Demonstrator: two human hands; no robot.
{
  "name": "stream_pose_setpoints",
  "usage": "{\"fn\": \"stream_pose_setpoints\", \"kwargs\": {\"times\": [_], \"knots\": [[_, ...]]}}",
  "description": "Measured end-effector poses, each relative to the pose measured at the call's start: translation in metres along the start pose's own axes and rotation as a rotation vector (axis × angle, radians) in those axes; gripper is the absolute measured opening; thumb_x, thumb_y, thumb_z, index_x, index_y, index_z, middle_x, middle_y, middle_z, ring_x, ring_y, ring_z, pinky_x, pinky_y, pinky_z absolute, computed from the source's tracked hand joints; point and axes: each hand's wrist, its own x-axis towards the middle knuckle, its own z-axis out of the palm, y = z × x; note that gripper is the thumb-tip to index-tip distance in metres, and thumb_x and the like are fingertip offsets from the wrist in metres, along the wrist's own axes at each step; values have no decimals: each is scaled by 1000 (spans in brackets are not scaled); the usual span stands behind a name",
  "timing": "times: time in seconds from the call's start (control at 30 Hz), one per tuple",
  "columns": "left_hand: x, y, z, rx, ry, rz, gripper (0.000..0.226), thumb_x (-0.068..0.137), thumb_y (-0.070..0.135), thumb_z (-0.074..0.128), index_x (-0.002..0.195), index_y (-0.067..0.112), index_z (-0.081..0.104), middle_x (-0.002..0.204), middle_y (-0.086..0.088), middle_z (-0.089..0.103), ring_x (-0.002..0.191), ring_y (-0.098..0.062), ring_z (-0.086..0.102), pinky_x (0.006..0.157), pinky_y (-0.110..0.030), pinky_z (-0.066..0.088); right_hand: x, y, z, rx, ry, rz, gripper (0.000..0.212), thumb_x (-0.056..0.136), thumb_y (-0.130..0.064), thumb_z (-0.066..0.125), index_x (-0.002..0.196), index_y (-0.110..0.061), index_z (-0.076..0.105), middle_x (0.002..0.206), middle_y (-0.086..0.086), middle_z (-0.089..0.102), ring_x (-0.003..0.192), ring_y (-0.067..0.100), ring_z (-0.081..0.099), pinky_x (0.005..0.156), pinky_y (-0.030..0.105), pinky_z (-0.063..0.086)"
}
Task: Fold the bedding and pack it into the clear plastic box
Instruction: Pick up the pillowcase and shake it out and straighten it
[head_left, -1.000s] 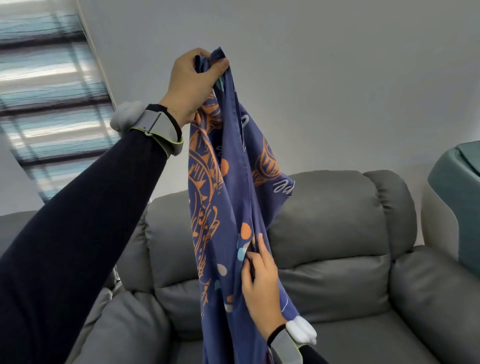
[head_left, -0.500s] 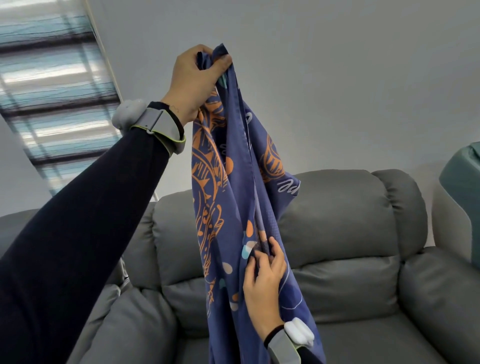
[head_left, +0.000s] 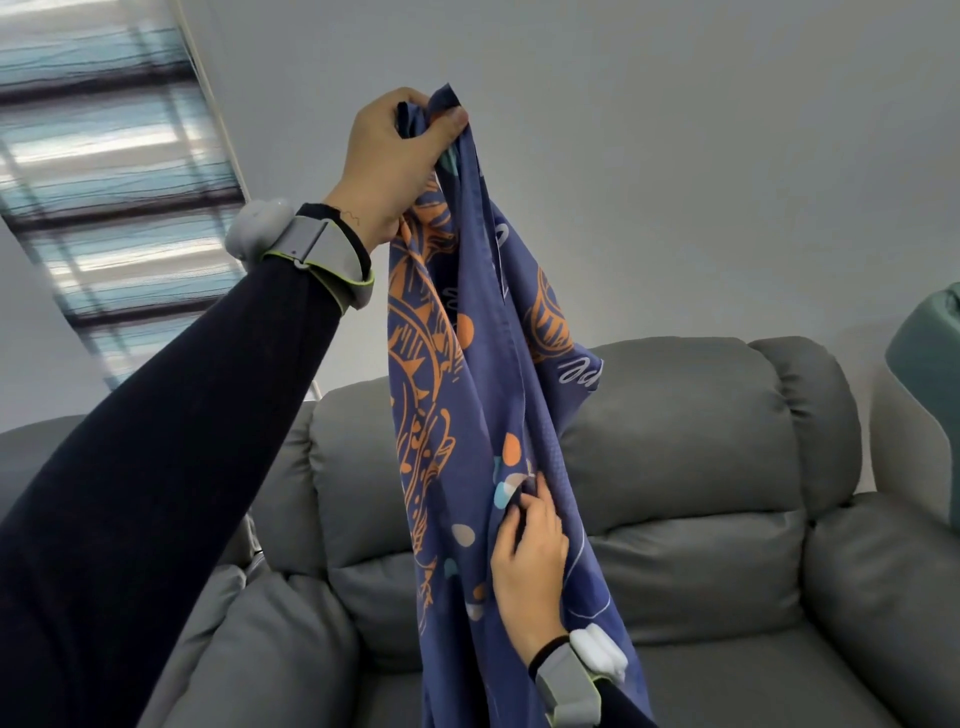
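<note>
Blue patterned bedsheet (head_left: 467, 364) hangs in front of the grey sofa (head_left: 701, 467), left hand (head_left: 395, 161) still gripping its top corner. The right hand (head_left: 530, 561) now pinches a lower fold instead of lying flat, so I'd say folding's barely started.

grey, thickly padded sofa (head_left: 701, 441)

The right hand (head_left: 530, 566), earlier flat along the bedding (head_left: 467, 364), has curled its fingers (head_left: 545, 504) to pinch a fold
</note>
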Motion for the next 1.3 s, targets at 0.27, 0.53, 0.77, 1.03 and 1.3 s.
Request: {"fn": "stream_pose_setpoints", "kwargs": {"times": [0.27, 0.53, 0.77, 1.03, 1.3], "knots": [[-3, 1, 1, -9, -12, 5, 16, 81, 26, 71, 73, 22, 59, 70, 6, 59, 67, -7, 57, 68, -23, 51, 6, 4, 14, 64, -326, 60, 46, 99, -20, 37, 146, -16, 32, 149, 6, 36, 137, 24, 35, 115, 40, 30], [-1, -11, -13, 67, 62, -5, 21, 83, 26, 70, 68, 27, 55, 67, 9, 55, 62, -3, 53, 65, -23, 47, 3, 24, -7, -147, -43, -85, 29, 93, -28, 32, 106, -18, 55, 117, 9, 52, 107, 28, 48, 99, 41, 35], [4, -24, -31, 156, 219, -27, 27, 81, 28, 68, 65, 27, 46, 64, 10, 46, 61, -6, 45, 63, -22, 41, 34, 38, -57, -155, 309, -183, 31, 93, -24, 43, 100, -4, 65, 121, 22, 60, 113, 37, 56, 89, 45, 45], [-3, -32, -33, 196, 285, -31, 33, 83, 31, 61, 61, 28, 36, 60, 11, 36, 55, -4, 36, 62, -25, 34, 85, 41, -114, -226, 438, -251, 22, 94, -18, 52, 98, -5, 69, 99, 13, 67, 88, 35, 64, 77, 46, 49], [-5, -34, -45, 195, 373, -93, 37, 78, 33, 63, 56, 26, 35, 55, 7, 35, 50, -3, 32, 59, -24, 32, 126, 41, -121, -518, 524, -487, 12, 89, -19, 65, 97, -16, 73, 124, 16, 63, 107, 34, 61, 113, 48, 23]]}}
